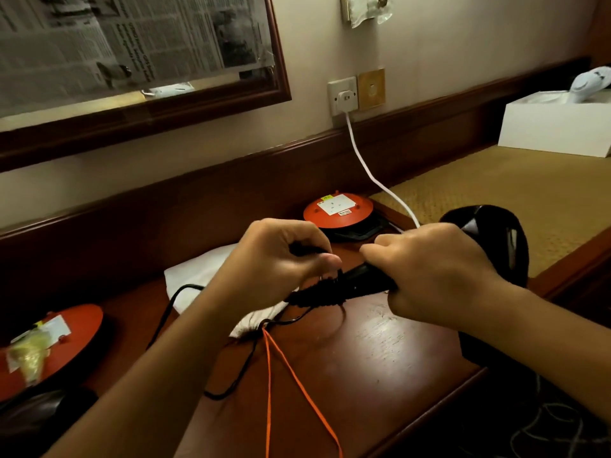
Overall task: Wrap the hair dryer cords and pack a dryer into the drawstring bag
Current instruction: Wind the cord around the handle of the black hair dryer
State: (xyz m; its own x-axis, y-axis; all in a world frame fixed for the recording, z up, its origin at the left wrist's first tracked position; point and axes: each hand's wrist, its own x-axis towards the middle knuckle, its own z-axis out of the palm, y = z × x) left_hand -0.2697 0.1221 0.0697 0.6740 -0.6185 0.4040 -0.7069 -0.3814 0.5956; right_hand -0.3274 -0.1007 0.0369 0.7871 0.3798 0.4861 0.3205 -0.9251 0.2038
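A black hair dryer [492, 239] is held over the wooden desk [363, 352], its handle pointing left. My right hand [436, 269] grips that handle. My left hand [281, 256] pinches the black cord [172, 312] at the handle's end, where several turns of cord are wound. The loose cord loops down across the desk. Under my hands lies the white drawstring bag [198, 276], with its orange drawstring [291, 375] trailing toward the desk's front edge.
An orange extension reel [337, 209] sits by the wall, with a white cable [363, 160] plugged into the wall socket [344, 95]. Another orange reel [53, 342] lies at the left. A dark object [39, 414] is at the bottom left. A white box [555, 127] stands at the far right.
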